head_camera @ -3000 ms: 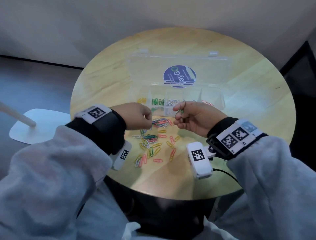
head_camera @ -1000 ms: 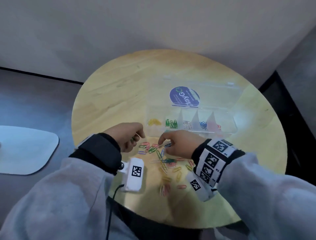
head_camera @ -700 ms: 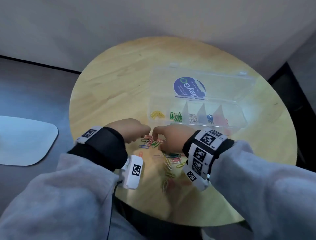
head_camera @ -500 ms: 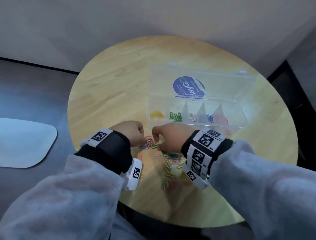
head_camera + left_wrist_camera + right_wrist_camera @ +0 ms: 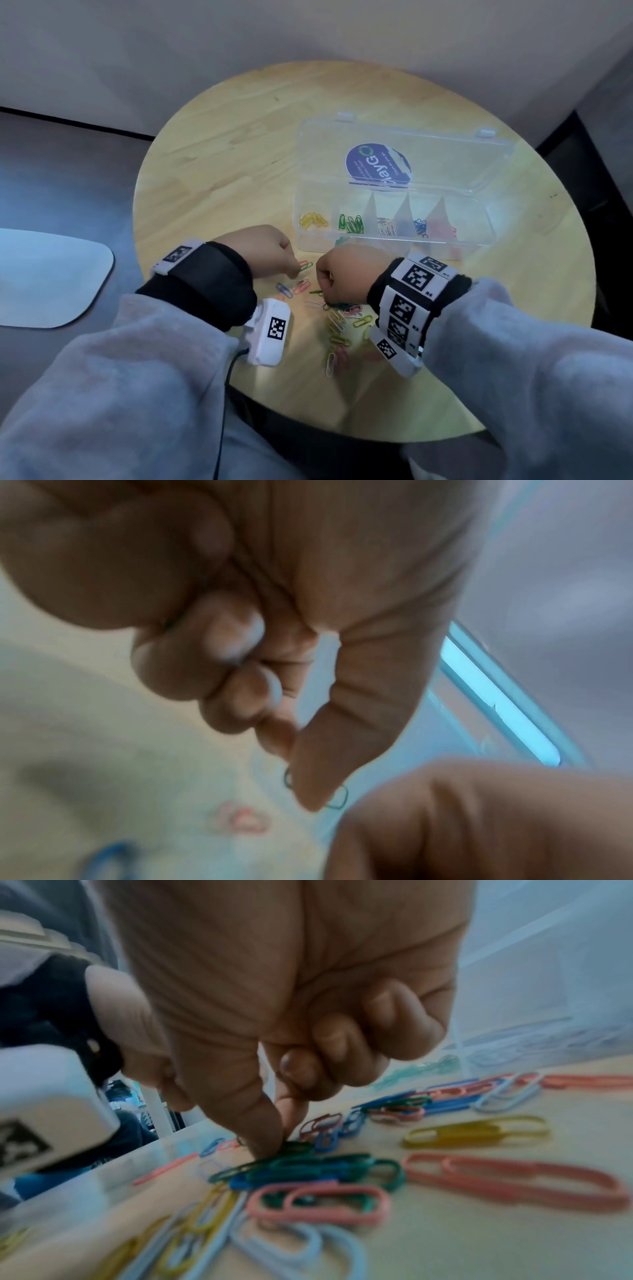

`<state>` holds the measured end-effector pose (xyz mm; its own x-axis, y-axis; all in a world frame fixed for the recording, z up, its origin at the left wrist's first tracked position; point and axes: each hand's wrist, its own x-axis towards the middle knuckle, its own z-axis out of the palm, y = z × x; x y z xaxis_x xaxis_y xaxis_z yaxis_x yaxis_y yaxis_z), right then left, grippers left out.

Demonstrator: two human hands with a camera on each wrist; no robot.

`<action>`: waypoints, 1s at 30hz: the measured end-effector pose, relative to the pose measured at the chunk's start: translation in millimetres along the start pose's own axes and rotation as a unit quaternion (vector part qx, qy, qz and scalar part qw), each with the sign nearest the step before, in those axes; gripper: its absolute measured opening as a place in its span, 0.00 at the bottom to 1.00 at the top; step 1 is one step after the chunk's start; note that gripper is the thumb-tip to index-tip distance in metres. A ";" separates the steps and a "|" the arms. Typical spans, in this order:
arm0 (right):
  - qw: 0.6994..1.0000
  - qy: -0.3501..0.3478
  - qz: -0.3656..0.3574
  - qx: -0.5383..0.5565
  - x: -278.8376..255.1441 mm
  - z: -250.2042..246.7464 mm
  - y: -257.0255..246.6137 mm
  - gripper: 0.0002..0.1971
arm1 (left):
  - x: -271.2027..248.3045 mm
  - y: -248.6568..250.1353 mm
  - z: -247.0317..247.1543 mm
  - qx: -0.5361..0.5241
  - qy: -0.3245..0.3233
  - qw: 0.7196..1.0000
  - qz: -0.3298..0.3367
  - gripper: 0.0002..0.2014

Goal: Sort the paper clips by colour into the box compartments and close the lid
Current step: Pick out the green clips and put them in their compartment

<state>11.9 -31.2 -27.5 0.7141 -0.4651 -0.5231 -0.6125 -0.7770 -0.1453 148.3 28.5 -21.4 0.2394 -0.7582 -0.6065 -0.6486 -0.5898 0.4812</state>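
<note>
Loose coloured paper clips [image 5: 337,320] lie on the round wooden table in front of the clear box [image 5: 479,236]. The box lid [image 5: 445,150] lies open behind it. Its compartments hold yellow clips [image 5: 313,220], green clips [image 5: 351,224], silver, blue and red ones. My left hand [image 5: 295,272] is curled, and its thumb and forefinger pinch a green clip [image 5: 339,802] against the table. My right hand [image 5: 323,284] is a fist. In the right wrist view, my right hand [image 5: 281,1139] pinches a green clip [image 5: 298,1146] in the pile.
The table edge [image 5: 342,428] runs close in front of the pile. A white board [image 5: 44,277] lies on the dark floor to the left. A grey wall stands behind the table. Bare wood [image 5: 222,164] shows left of the box.
Both hands have come down close together onto the clips in front of the box. The right hand has curled from reaching fingers into a fist with a pinch. The head view shifted.
</note>
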 end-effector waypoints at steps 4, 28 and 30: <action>1.000 -0.014 0.002 -0.026 -0.3 2.0 -1.0 0.07 | -6.2 0.9 -10.3 -0.164 -0.003 0.986 0.016 0.13; 0.723 0.067 0.133 0.675 -59.3 18.6 64.3 0.16 | -27.3 37.1 21.6 -0.019 0.005 0.999 0.041 0.05; 0.730 0.076 0.134 0.666 -60.4 19.7 68.6 0.16 | -26.9 39.5 25.3 0.022 0.022 0.998 0.057 0.07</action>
<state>-80.0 -48.1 -22.4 0.4749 -0.6450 -0.5987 -0.4517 0.4052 -0.7948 98.0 32.7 -2.1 0.1929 -0.8311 -0.5215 -0.7037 -0.4876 0.5168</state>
